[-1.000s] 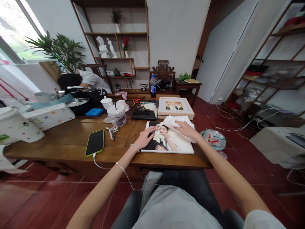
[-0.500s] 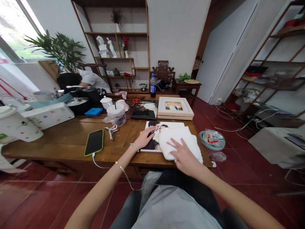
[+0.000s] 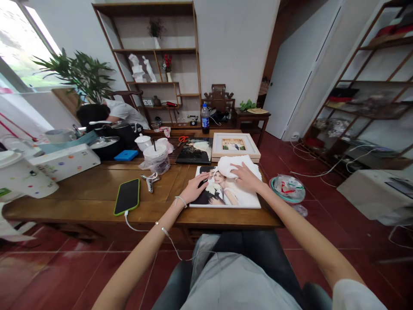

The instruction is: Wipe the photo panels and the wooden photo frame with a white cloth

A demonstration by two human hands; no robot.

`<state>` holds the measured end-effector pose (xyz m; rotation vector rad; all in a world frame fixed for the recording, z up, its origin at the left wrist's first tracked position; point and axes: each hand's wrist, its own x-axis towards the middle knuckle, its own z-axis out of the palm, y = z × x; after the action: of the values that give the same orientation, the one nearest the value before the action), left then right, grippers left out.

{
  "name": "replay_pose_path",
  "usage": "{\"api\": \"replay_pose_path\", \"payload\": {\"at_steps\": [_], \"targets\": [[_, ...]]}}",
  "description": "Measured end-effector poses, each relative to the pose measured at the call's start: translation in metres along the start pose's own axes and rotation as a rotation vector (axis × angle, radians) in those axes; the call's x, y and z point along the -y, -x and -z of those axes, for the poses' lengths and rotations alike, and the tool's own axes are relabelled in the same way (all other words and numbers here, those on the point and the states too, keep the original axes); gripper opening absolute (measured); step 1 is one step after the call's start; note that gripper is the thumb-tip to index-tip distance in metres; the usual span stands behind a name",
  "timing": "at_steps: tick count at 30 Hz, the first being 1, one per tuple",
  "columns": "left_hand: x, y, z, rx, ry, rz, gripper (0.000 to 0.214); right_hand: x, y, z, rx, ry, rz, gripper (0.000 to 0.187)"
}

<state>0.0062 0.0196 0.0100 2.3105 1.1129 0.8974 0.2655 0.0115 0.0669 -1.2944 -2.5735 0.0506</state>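
A large photo print (image 3: 232,196) of a couple lies flat near the front edge of a wooden table (image 3: 90,183). My left hand (image 3: 193,188) rests open on its left edge, fingers spread and pressing down. My right hand (image 3: 245,177) lies flat on a white cloth (image 3: 229,165) bunched at the print's far right corner. Behind the print lie a dark photo print (image 3: 195,150) and a cream-framed picture (image 3: 235,146).
A phone in a green case (image 3: 127,196) with a cable, a metal clip (image 3: 149,179), a plastic cup with a straw (image 3: 156,156), pots and a white box occupy the table's left. A person bends over at the far left. A bowl-shaped bin (image 3: 288,187) sits on the floor at right.
My right hand drew the white cloth down over the print toward me, then pushed it back up to the far right corner. My left hand stayed on the left edge.
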Motion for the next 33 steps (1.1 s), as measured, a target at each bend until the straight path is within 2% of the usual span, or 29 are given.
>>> {"api": "replay_pose_path", "payload": {"at_steps": [2, 5, 10, 13, 16, 19, 22, 27, 30, 33], "targets": [[0.0, 0.0, 0.0, 0.003, -0.006, -0.001, 0.038, -0.003, -0.002, -0.001, -0.009, 0.0, -0.001, 0.046], [0.0, 0.0, 0.0, -0.006, -0.01, 0.011, 0.038, 0.01, 0.011, -0.003, 0.008, 0.013, 0.025, 0.045], [0.0, 0.0, -0.001, -0.021, -0.007, 0.002, 0.037, 0.064, 0.058, 0.001, 0.023, 0.016, 0.013, 0.042], [-0.001, 0.0, -0.001, -0.02, 0.001, 0.016, 0.037, 0.096, 0.084, 0.008, 0.083, -0.029, 0.024, 0.042], [-0.001, 0.0, -0.001, -0.02, 0.012, 0.008, 0.037, 0.107, 0.093, 0.013, 0.131, -0.08, 0.074, 0.042], [0.0, 0.0, -0.001, -0.02, 0.002, -0.004, 0.037, 0.089, 0.082, 0.012, 0.105, -0.103, 0.106, 0.043], [0.002, 0.0, -0.001, -0.01, -0.009, -0.002, 0.037, 0.054, 0.057, 0.007, 0.065, -0.077, 0.135, 0.044], [0.001, 0.001, 0.0, -0.005, -0.011, -0.005, 0.038, 0.001, 0.011, -0.002, 0.001, -0.016, 0.101, 0.045], [0.0, 0.001, 0.0, -0.004, -0.002, -0.009, 0.038, -0.013, -0.003, -0.005, -0.021, -0.002, 0.069, 0.047], [0.001, 0.0, 0.0, -0.011, 0.006, -0.01, 0.038, -0.008, -0.003, -0.008, -0.03, 0.017, 0.052, 0.045]]}}
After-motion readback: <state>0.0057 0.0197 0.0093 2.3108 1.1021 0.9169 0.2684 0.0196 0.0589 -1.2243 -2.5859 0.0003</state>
